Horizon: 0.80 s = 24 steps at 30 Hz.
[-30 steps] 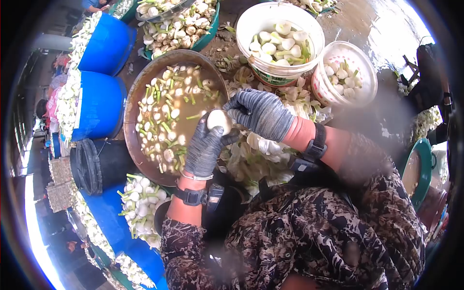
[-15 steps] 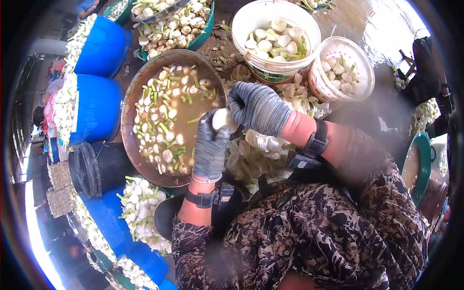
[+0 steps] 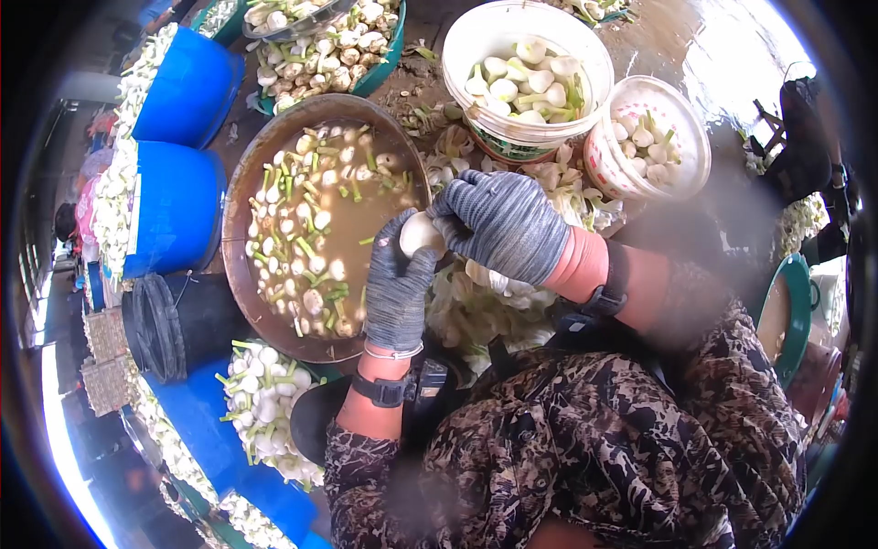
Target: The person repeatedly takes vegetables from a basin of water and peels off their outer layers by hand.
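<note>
In my gloved left hand [image 3: 399, 291] I hold a white garlic bulb [image 3: 418, 235], with the fingers closed around its left and lower side. My gloved right hand [image 3: 509, 224] is curled, its thumb and fingertips pinched at the bulb's right edge; the stem end is hidden behind them. Both hands are over the near right rim of a wide brown basin [image 3: 236, 316] of murky water, where garlic bulbs and green stem pieces float. Below my hands lies a heap of pale peeled skins [image 3: 485, 316].
A white bucket [image 3: 457, 55] and a smaller pink-white bucket [image 3: 700, 156] hold garlic bulbs. Blue tubs [image 3: 178, 206] heaped with garlic stand at the left, beside a black bucket [image 3: 197, 320]. A garlic pile [image 3: 265, 398] is near my left forearm. A green basin [image 3: 797, 320] is at the right.
My right hand has shifted slightly down and right and turned at the wrist, staying at the bulb. The bulb and left hand have barely moved. The view has shifted slightly.
</note>
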Tool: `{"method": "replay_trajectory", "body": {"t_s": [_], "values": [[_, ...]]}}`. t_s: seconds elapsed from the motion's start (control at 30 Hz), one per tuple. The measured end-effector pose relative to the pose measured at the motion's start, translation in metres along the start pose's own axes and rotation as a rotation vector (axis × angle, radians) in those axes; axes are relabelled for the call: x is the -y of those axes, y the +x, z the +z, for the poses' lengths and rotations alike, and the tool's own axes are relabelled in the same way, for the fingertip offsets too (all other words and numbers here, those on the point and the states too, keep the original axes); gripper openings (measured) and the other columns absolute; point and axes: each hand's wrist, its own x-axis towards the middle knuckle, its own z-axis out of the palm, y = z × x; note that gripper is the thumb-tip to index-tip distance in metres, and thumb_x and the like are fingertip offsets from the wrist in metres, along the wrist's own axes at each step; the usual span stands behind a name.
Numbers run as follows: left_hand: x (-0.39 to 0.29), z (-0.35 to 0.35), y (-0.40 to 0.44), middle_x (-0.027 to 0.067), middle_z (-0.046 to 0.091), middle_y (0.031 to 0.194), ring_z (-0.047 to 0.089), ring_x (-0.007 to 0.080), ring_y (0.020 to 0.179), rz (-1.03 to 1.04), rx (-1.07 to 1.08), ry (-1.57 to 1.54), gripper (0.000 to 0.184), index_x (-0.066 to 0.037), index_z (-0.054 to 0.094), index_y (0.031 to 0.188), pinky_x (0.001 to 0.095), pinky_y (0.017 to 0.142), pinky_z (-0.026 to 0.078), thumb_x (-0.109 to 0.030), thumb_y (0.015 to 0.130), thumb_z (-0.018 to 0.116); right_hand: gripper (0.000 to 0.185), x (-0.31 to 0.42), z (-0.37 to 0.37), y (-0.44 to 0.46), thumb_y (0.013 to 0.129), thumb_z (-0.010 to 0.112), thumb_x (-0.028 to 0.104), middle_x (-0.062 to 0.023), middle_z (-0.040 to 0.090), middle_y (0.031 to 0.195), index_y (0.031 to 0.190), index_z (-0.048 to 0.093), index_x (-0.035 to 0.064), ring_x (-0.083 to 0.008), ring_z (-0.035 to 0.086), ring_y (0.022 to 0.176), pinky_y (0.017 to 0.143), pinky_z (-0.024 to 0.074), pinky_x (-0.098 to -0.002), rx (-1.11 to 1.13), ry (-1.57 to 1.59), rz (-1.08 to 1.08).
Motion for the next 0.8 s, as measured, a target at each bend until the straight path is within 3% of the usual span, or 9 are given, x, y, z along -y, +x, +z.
{"method": "replay_trajectory", "body": {"t_s": [0.2,0.27,0.33,0.4,0.47,0.6,0.67,0.73,0.8], "values": [[-0.007,0.002,-0.007,0.0124,0.056,0.123,0.058,0.0256,0.110,0.072,0.112,-0.238,0.056,-0.006,0.042,0.139,0.0428,0.092,0.055,-0.031,0.094,0.064,0.013,-0.046,0.006,0.007,0.085,0.063,0.019,-0.0176,0.066,0.078,0.088,0.063,0.0056,-0.0376,0.064,0.073,0.066,0.0521,-0.0447,-0.137,0.038,0.222],[-0.023,0.004,-0.009,0.0134,0.057,0.120,0.061,0.0292,0.106,-0.088,0.180,-0.650,0.059,-0.007,0.042,0.139,0.0446,0.090,0.056,-0.033,0.092,0.066,0.014,-0.069,0.001,0.009,0.085,0.063,0.018,-0.0177,0.067,0.082,0.091,0.064,0.0052,-0.0375,0.065,0.076,0.068,0.0520,-0.0446,-0.071,-0.120,0.264],[-0.011,-0.001,-0.008,0.0135,0.058,0.118,0.064,0.0306,0.101,-0.072,0.152,-0.676,0.060,-0.007,0.043,0.138,0.0445,0.089,0.056,-0.033,0.090,0.067,0.013,-0.070,0.001,0.010,0.086,0.064,0.017,-0.0167,0.067,0.084,0.092,0.065,0.0051,-0.0369,0.065,0.078,0.070,0.0522,-0.0440,-0.110,-0.131,0.244],[-0.005,-0.006,-0.006,0.0132,0.055,0.119,0.063,0.0249,0.103,-0.142,0.118,-0.677,0.053,-0.003,0.047,0.132,0.0384,0.087,0.057,-0.032,0.092,0.066,0.011,-0.043,-0.011,0.008,0.086,0.065,0.015,-0.0154,0.067,0.083,0.092,0.065,0.0055,-0.0353,0.065,0.078,0.070,0.0526,-0.0420,-0.175,0.152,0.043],[-0.006,-0.004,-0.006,0.0123,0.055,0.119,0.061,0.0236,0.104,-0.142,0.071,-0.655,0.056,-0.003,0.047,0.132,0.0372,0.088,0.056,-0.034,0.091,0.067,0.012,-0.022,-0.013,0.003,0.083,0.067,0.014,-0.0128,0.066,0.081,0.093,0.065,0.0067,-0.0326,0.065,0.077,0.069,0.0529,-0.0392,-0.086,0.228,-0.002],[-0.013,0.002,-0.005,0.0102,0.056,0.118,0.057,0.0207,0.108,-0.142,0.030,-0.628,0.060,-0.003,0.047,0.133,0.0345,0.090,0.054,-0.039,0.090,0.068,0.016,-0.007,-0.010,-0.001,0.081,0.068,0.016,-0.0120,0.064,0.080,0.095,0.066,0.0080,-0.0322,0.064,0.078,0.070,0.0521,-0.0408,-0.024,0.178,-0.106],[-0.012,0.004,-0.005,0.0110,0.055,0.119,0.057,0.0224,0.109,-0.136,0.036,-0.644,0.057,-0.003,0.047,0.133,0.0359,0.091,0.054,-0.038,0.091,0.066,0.021,-0.004,-0.010,-0.002,0.077,0.069,0.007,-0.0105,0.064,0.084,0.098,0.067,0.0061,-0.0317,0.063,0.078,0.069,0.0526,-0.0389,0.053,0.026,-0.150],[-0.014,0.005,-0.007,0.0116,0.055,0.119,0.058,0.0244,0.107,-0.160,0.004,-0.701,0.056,-0.003,0.047,0.132,0.0385,0.090,0.055,-0.036,0.092,0.066,0.017,-0.004,-0.009,-0.002,0.079,0.066,0.015,-0.0114,0.061,0.076,0.094,0.065,0.0087,-0.0336,0.063,0.076,0.068,0.0511,-0.0433,-0.006,0.052,-0.172],[-0.013,0.002,-0.008,0.0118,0.055,0.118,0.059,0.0255,0.106,-0.180,-0.008,-0.701,0.055,-0.002,0.047,0.132,0.0395,0.089,0.056,-0.034,0.091,0.067,0.012,-0.002,-0.016,-0.003,0.080,0.064,0.016,-0.0117,0.061,0.075,0.089,0.063,0.0081,-0.0339,0.063,0.075,0.066,0.0508,-0.0441,0.012,-0.006,-0.044]]}}
